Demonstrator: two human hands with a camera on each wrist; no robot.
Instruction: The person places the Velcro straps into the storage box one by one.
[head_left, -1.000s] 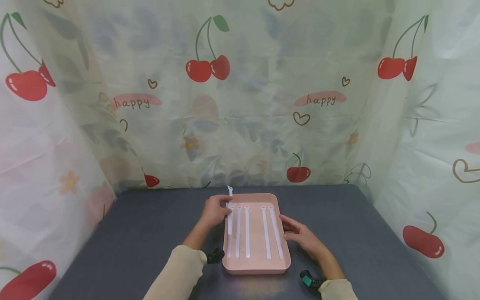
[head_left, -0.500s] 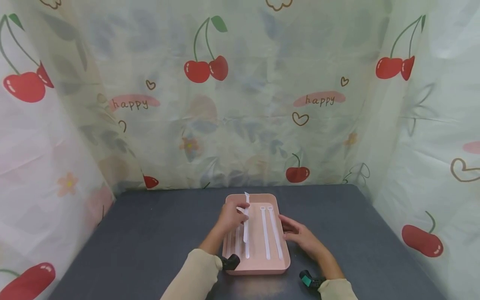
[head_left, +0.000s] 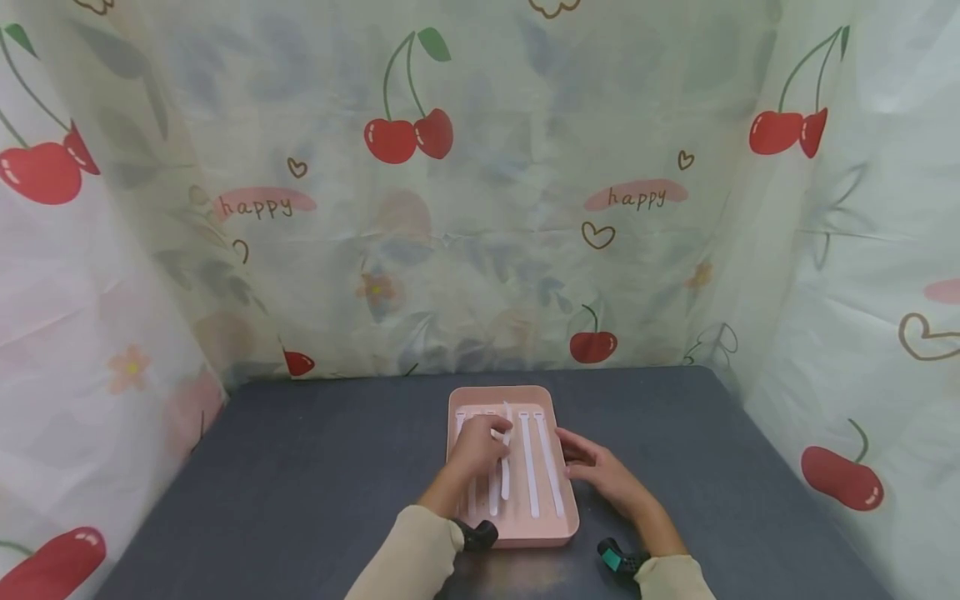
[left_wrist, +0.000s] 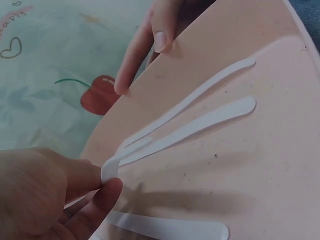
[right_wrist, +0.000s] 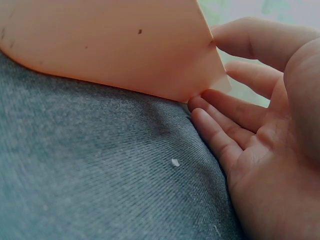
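Observation:
A pink tray (head_left: 525, 530) lies on the dark tabletop with several flat white cable ties in it, their slotted heads at the far end. My left hand (head_left: 478, 446) is over the tray's middle, pinching one cable tie (head_left: 506, 482) between thumb and fingers. In the left wrist view, that pinched cable tie (left_wrist: 110, 172) bends at the fingertips, above the tray floor. Two cable ties (head_left: 529, 467) lie to its right; others are partly hidden under the left hand. My right hand (head_left: 611, 477) touches the tray's right side with its fingers extended, as the right wrist view also shows.
The dark tabletop (head_left: 322, 483) extends on both sides of the tray. A patterned curtain (head_left: 480, 208) stands behind and at both sides. Each wrist wears a black band (head_left: 624, 560). A small white speck (right_wrist: 175, 162) lies on the cloth beside the tray.
My left hand has moved right with the cable tie, from the tray's left edge to its middle, and lower towards the floor of the tray. My right hand has stayed in place.

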